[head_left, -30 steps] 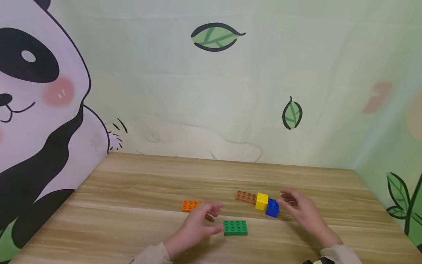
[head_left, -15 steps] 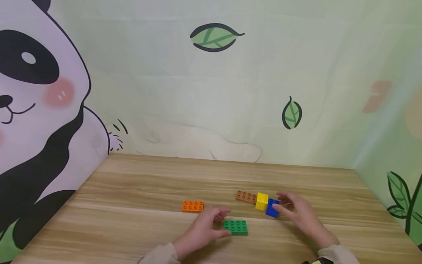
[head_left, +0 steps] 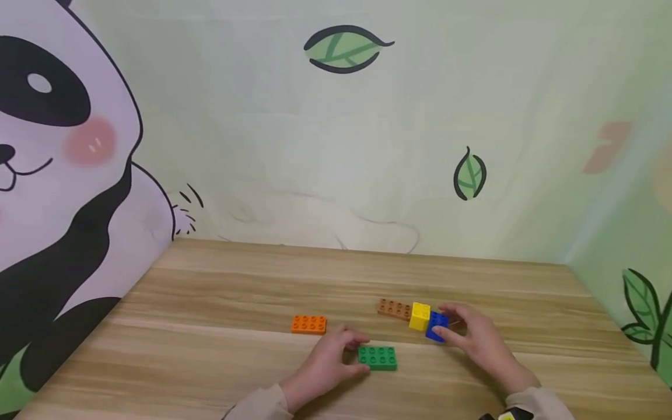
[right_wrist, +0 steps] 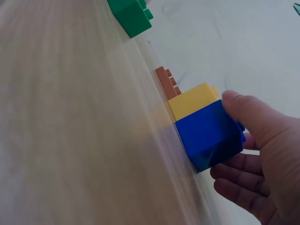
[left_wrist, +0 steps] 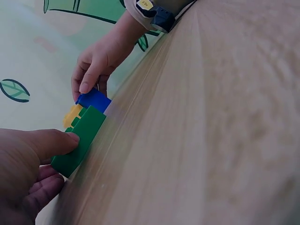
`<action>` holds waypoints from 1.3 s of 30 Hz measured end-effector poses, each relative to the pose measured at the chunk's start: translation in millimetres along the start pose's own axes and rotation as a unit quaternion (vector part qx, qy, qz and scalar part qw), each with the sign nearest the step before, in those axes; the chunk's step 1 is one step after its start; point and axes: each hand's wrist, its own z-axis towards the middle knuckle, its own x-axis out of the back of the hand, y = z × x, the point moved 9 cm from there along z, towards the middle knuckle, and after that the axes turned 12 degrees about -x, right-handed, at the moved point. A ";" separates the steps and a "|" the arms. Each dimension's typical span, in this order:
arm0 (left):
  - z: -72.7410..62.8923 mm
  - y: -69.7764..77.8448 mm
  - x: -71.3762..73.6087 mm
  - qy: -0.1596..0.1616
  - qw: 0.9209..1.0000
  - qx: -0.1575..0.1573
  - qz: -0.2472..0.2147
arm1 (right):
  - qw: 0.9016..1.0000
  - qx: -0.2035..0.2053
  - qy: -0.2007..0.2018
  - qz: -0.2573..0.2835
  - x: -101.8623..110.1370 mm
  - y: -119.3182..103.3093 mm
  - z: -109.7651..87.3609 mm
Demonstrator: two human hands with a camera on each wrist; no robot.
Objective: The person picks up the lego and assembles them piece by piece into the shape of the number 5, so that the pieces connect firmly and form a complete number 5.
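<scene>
Green brick on table, L hand pinches its left end; blue blk abuts yellow blk, R hand pinches blue. Hands apart. Est. step: grasping; next move prob. calls for firm, even grip.

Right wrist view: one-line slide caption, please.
Right hand grips the blue block beside the yellow block, with the brown block and green block beyond.
</scene>
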 end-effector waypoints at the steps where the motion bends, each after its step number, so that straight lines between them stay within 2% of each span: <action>1: 0.3 0.0 -0.2 -0.002 1.000 -0.001 0.003 | 1.000 0.001 -0.002 -0.005 -0.1 -0.8 -0.1; 8: 1.2 0.5 -2.4 -0.016 1.000 -0.009 0.018 | 0.999 -0.011 -0.020 -0.035 -4.1 -0.1 -2.1; 14: 1.6 2.1 -2.6 -0.022 0.999 -0.019 0.020 | 0.999 -0.013 -0.014 -0.050 -3.3 0.6 -4.2; 25: 2.4 0.5 -3.1 -0.021 1.000 -0.013 0.018 | 1.000 -0.005 -0.004 -0.019 5.7 -1.2 -5.9; 39: -1.6 -4.8 -3.2 -0.021 1.000 -0.007 0.012 | 0.999 0.007 0.022 -0.024 7.8 -9.0 -5.1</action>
